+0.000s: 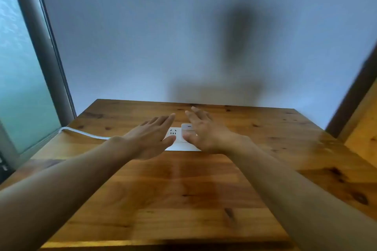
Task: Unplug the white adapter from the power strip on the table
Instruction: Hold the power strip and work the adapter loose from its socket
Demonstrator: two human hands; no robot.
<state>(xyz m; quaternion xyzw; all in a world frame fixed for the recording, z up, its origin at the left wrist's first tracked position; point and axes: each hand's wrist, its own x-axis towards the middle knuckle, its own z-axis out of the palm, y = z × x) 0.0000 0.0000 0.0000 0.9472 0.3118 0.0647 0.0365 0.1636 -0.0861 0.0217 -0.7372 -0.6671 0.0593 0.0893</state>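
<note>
A white power strip [177,142] lies flat on the wooden table [183,189], mid-way back, mostly covered by my hands. One free socket shows between them. The white adapter [187,127] stands plugged into the strip just right of that socket, partly hidden behind my right thumb. My left hand [150,135] hovers over the strip's left part, palm down, fingers spread, holding nothing. My right hand [201,132] is spread over the adapter's right side, its thumb in front of the adapter, not closed on it.
The strip's white cable [81,133] runs left across the table toward a frosted window [24,87]. A plain wall [183,36] stands right behind the table's far edge. A wooden panel [363,128] rises at the right.
</note>
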